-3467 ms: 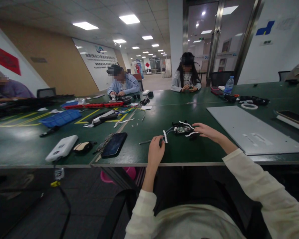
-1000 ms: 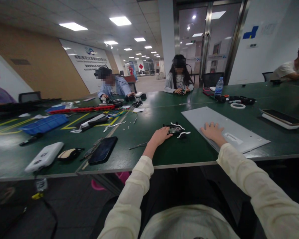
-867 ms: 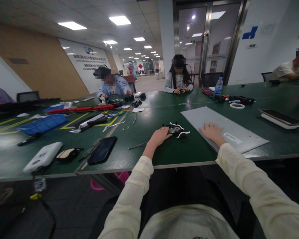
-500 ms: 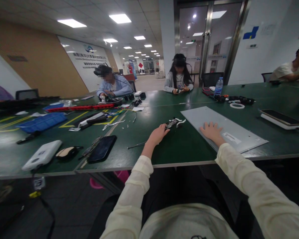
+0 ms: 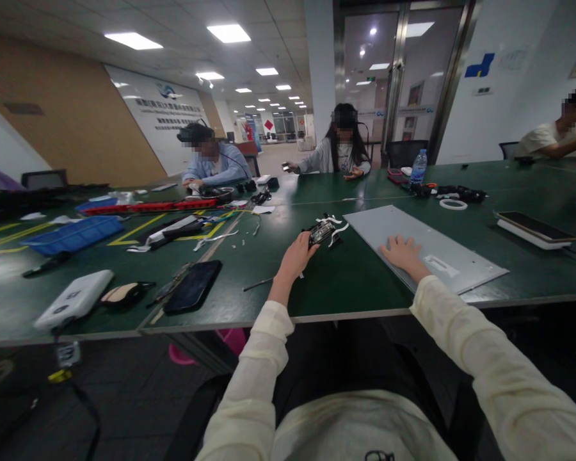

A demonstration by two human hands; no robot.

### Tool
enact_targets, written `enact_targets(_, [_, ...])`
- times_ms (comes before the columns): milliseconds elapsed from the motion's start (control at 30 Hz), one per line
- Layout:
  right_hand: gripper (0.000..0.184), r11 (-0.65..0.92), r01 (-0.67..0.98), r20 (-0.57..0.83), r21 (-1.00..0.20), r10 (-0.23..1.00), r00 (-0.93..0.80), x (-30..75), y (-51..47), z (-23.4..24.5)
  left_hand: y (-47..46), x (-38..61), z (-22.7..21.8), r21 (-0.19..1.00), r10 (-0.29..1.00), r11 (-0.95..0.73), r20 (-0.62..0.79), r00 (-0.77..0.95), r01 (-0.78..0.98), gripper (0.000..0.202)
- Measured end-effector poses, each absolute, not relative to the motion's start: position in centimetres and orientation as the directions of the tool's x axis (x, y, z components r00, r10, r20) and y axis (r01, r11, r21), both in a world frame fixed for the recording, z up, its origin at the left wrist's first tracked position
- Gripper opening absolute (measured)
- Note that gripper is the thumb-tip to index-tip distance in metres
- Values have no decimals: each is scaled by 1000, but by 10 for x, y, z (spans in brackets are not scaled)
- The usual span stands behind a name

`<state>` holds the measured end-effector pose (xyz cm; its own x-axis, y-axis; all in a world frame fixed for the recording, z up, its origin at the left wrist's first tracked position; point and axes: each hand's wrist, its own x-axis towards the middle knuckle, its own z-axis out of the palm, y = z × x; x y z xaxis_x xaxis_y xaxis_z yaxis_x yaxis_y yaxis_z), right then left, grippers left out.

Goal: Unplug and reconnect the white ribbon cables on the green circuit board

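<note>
My left hand grips a small black circuit assembly with white cable strips and holds it raised a little above the green table. My right hand lies flat with fingers spread on the near corner of a large grey metal panel. A thin metal tool lies on the table just left of my left wrist.
A dark phone, a white power bank and a small tan object lie at the left. A blue tray and a red bar sit farther back. Other people work across the table. A water bottle and a tape ring stand at the right.
My left hand has picked the circuit assembly up off the table and moved it away from me. My right hand has stayed flat on the grey panel.
</note>
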<state>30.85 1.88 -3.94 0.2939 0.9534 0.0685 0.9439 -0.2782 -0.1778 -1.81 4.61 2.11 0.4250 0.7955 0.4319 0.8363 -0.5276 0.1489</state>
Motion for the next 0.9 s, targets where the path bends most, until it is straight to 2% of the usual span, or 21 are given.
enact_targets(200, [70,-236,958,61,-165,967,249,300,19,-42,47,-24,23,220,749,-556,551,368,802,42])
enact_targets(467, [72,-217,964,81,-154,969,231,288,23,-45,47,-33,31,218,626,-587,733,266,779,50])
enact_targets(700, [71,-148,979,81,-142,984,160,282,18,-43,47,-30,31,145,601,-575,742,295,805,51])
enact_targets(900, [67,-26,995,70,-101,997,33,267,11,-38,48,-28,32,101,585,-572,747,317,814,50])
